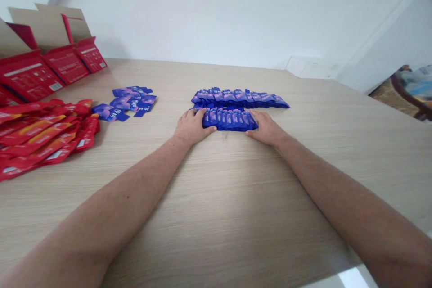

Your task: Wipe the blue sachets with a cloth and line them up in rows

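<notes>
Two rows of blue-purple sachets lie on the table in front of me. In the near row, the blue sachets (229, 119) overlap one another closely, lined up sideways. My left hand (193, 126) is closed round the left end of this row, its thumb at the front and its fingers behind. At the right end, my right hand (266, 128) grips the row in the same way. Just behind lies the far row of blue sachets (239, 96), longer and fanned out, close to the near one. My fingertips behind the near row are partly hidden.
Left of the rows are several loose blue sachets (130, 102). A heap of red sachets (43, 132) lies at the far left, with open red boxes (64, 65) behind it. A white box-like fixture (308, 67) is at the wall on the wooden table's (216, 207) back edge.
</notes>
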Available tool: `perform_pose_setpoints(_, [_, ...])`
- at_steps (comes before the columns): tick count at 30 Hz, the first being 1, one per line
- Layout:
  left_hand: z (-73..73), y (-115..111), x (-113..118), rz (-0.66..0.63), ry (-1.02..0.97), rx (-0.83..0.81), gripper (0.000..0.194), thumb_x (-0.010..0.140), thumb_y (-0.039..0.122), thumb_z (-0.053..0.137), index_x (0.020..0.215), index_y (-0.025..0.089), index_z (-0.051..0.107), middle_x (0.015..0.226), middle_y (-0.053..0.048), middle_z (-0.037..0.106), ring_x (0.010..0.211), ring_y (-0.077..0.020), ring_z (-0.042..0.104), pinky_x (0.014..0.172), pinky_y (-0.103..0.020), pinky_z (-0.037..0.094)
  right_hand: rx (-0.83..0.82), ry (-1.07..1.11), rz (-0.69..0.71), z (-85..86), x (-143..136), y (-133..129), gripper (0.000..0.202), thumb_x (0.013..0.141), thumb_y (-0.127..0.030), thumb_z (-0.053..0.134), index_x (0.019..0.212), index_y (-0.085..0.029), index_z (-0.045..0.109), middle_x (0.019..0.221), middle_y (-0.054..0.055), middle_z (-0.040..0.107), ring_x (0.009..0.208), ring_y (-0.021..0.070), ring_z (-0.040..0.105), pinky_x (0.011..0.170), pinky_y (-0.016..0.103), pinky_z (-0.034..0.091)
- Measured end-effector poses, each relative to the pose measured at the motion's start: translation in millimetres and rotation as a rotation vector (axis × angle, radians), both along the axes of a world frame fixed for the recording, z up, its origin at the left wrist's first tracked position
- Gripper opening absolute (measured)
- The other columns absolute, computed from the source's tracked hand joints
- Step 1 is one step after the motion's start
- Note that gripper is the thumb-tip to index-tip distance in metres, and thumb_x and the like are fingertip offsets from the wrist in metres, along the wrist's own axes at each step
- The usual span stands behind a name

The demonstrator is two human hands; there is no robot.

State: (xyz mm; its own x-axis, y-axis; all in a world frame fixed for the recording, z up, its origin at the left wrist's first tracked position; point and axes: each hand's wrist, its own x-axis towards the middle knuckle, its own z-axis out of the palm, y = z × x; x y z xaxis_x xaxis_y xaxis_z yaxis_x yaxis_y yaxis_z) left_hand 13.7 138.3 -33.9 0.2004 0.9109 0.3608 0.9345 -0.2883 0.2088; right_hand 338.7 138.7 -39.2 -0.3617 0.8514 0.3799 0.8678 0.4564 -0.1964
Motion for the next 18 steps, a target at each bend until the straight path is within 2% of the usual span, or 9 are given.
perform_pose_setpoints(7, [1.3,-0.6,1.0,0.012,-0.006,-0.024,0.084,0.082,0.076,0.053,0.151,0.029,0.042,0.148,-0.013,0.05,0.136,-0.034,0.046,0.114,-0.047,0.036,-0.012,-0.013,-0.019,0.2,-6.9,0.4,0.08,0.082,-0.045,0.07,0.151,-0.012,0.046,0.145,0.019,0.057,0.132,0.0334,0.054,0.113,0.051,0.042])
perform_pose_setpoints(13, [-1.6,1.5,1.0,0.006,-0.002,0.0,0.082,0.083,0.076,0.051,0.151,0.029,0.043,0.146,-0.013,0.051,0.134,-0.0341,0.048,0.113,-0.048,0.038,0.005,-0.025,-0.045,-2.4,-8.8,2.0,0.072,0.084,-0.044,0.068,0.146,-0.01,0.052,0.142,0.019,0.06,0.13,0.0324,0.056,0.113,0.048,0.042])
perform_pose_setpoints(18, [-2.8,2.6,0.9,0.006,0.005,0.019,0.082,0.083,0.077,0.049,0.15,0.03,0.045,0.145,-0.015,0.051,0.133,-0.0357,0.048,0.111,-0.05,0.039,0.022,-0.018,-0.073,-6.1,-11.9,1.9,0.073,0.084,-0.047,0.068,0.143,-0.006,0.054,0.14,0.021,0.061,0.128,0.0344,0.057,0.113,0.048,0.042])
